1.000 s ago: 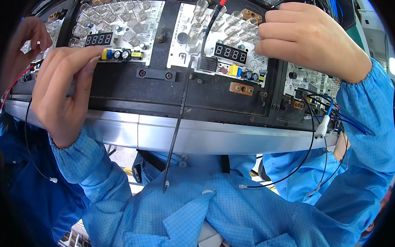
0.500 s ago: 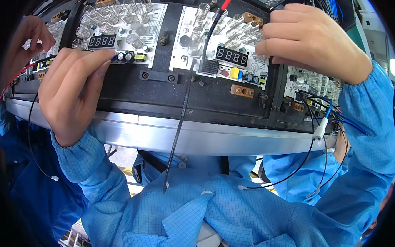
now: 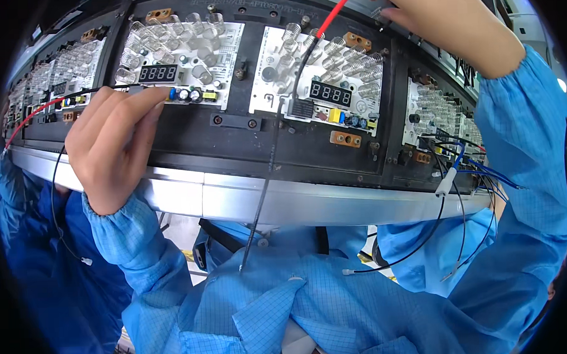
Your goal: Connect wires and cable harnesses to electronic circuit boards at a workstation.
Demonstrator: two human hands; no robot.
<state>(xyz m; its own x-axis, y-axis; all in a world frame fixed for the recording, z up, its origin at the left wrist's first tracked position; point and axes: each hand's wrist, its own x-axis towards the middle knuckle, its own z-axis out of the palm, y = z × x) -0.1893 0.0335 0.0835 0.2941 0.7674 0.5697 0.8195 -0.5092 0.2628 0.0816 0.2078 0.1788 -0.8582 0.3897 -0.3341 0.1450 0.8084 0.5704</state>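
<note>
My left hand (image 3: pixel 112 142) is at the near edge of a white circuit board (image 3: pixel 228 51) with coil springs and a dark digit display (image 3: pixel 158 73). Its thumb and forefinger are pinched together beside the small capacitors (image 3: pixel 190 94); whatever is between them is hidden. My right hand (image 3: pixel 424 13) reaches to the top edge of the view, above a second such board (image 3: pixel 261 84), and most of its fingers are cut off. Near its fingertips passes a red-sleeved wire (image 3: pixel 338 13), whose black part (image 3: pixel 300 70) runs down to the second board. Whether the right hand touches it, I cannot tell.
The boards sit in a black fixture (image 3: pixel 232 150) behind a silver metal rail (image 3: pixel 253 200). A black lead (image 3: pixel 265 184) hangs over the rail. On the right are another board (image 3: pixel 413 125) and a bundle of wires with a white connector (image 3: pixel 446 182). A co-worker's blue sleeve (image 3: pixel 13 205) shows at left.
My right hand has moved up, off the springs of the second board, toward the top edge. The left hand keeps its pinch at the first board. A co-worker's hand at far left has gone from view.
</note>
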